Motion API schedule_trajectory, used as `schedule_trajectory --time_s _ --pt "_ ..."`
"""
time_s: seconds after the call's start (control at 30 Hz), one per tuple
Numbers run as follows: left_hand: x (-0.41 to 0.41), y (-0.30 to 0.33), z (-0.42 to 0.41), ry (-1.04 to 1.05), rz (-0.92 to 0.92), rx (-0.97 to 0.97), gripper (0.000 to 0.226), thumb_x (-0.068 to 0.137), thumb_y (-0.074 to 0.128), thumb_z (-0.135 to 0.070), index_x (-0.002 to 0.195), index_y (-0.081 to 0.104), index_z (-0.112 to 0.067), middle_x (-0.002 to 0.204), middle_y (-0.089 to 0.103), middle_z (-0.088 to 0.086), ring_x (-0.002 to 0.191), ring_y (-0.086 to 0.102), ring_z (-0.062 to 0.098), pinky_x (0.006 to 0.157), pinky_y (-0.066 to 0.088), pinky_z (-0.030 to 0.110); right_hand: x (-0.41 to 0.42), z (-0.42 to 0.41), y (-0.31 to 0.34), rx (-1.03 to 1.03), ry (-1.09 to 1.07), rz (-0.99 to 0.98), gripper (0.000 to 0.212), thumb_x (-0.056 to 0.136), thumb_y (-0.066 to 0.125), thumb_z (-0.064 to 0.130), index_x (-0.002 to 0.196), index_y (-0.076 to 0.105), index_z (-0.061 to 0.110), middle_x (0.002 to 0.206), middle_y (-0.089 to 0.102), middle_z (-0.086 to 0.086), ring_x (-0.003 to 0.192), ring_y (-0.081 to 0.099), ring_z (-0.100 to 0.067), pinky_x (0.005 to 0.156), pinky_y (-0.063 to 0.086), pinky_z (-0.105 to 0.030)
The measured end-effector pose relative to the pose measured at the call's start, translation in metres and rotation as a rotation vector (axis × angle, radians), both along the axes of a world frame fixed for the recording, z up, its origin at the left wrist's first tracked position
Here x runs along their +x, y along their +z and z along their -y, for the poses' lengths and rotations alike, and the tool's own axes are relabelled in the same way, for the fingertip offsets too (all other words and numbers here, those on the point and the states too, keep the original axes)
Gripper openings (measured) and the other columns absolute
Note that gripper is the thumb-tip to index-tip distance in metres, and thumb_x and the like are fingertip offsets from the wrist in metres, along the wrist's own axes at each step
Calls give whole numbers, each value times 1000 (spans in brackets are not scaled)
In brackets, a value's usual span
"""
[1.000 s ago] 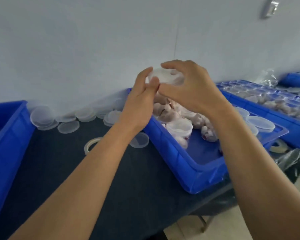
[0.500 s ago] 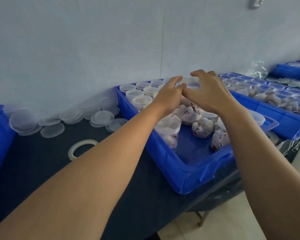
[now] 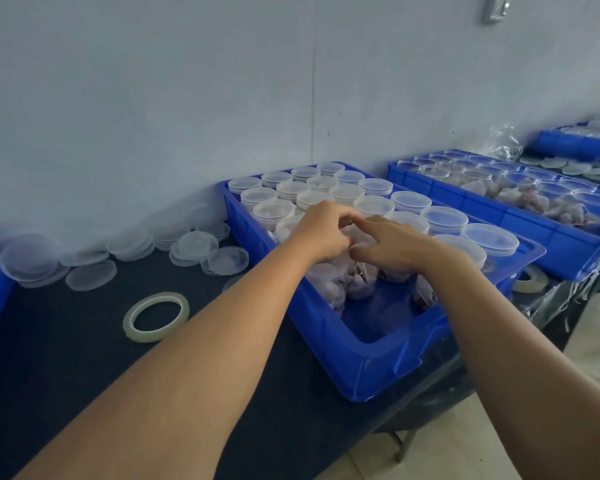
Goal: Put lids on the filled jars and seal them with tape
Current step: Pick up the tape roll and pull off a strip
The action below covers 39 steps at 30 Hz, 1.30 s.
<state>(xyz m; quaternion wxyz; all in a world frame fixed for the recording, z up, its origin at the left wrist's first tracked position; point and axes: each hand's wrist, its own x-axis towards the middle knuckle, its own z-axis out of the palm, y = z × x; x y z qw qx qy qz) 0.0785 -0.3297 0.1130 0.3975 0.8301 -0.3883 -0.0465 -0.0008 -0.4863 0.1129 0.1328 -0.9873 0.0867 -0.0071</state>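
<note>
Lidded jars (image 3: 411, 202) fill blue crate (image 3: 368, 372).

Glossy blue plastic bin (image 3: 368, 362), clear plastic lids (image 3: 90, 274), matt dark tabletop (image 3: 66, 362)

No text, label, brand, number or sign is legible anywhere; the red marks on the packets (image 3: 419, 299) are too blurred.

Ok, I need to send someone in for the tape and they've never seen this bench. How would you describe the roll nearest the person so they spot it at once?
Start at the dark table, left of the blue crate where both hands work. The tape roll lies flat there, alone, nearer than the loose lids by the wall. It is an open ring; they are solid discs.
</note>
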Motion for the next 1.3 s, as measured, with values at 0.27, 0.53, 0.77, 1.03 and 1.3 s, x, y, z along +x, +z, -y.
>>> schedule_trajectory --time_s 0.27,0.53,0.77,1.03,1.3 --pt "-9 3 -24 15 74 -178 39 97 65 -5 135 70 -14 130 74 0 122 68 9 105 51 23 8 -35 34 -131 15 -6 58 92 56 25 150 52 20 153 48 -9 139 46 -32 111 45 -48" --pt "17 13 -185 393 128 -457 22 101 70 -16 118 69 -30 102 74 -18 93 68 -10 82 48 7 54 -192 58 -75 356 325 8 94 53 22 88 52 18 105 69 -11 94 65 -32 72 45 -37" --pt "-7 -75 -343 942 -90 -510 18 101 65 -23 117 71 -30 104 76 -4 98 73 14 90 59 43 84 -351 -35 88 656 215 30 96 51 30 123 63 29 124 67 -1 111 64 -29 86 52 -43" --pt "-20 -136 -376 1080 -264 -641 21 84 59 -29 100 72 -27 86 78 -4 87 75 16 92 61 47 83 -389 -132 -100 633 253 32 99 42 42 127 58 41 120 51 12 110 49 -17 99 37 -38" --pt "-13 -135 -379 1092 -240 -685 21 99 62 -11 107 73 -27 98 77 -4 94 73 8 88 60 38 100 -418 -96 -39 636 133 22 102 43 37 86 56 27 91 51 10 93 57 -20 85 48 -43"
